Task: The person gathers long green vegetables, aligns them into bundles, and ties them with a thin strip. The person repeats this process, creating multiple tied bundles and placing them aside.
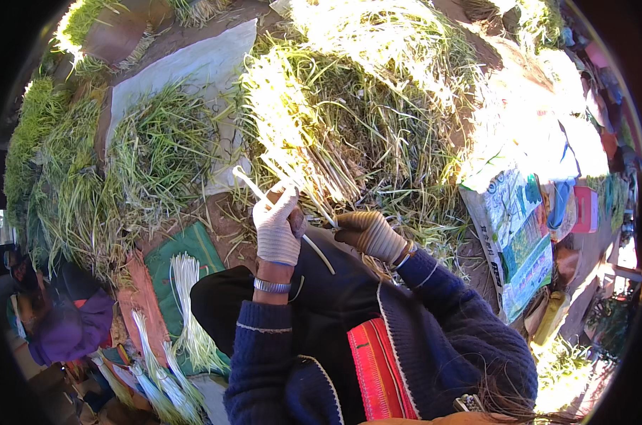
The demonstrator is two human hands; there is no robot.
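Note:
My left hand, in a pale knitted glove, is closed on a long white plant stalk; its base sticks out above the fist, and a pale length hangs below. A little to the right, my right hand, in a dirtier striped glove, pinches the white end of another thin stalk, which slants up towards the leafy heap. Just beyond both hands lies a bundle of untrimmed stalks with brownish lower ends and green tops. To the left, a bunch of cleaned white stalks rests on a green cloth.
Piles of green stalks and leaves cover the ground ahead, partly on a white sheet. More white bunches lie at lower left, near a person in purple. Printed sacks and a pink container are at right.

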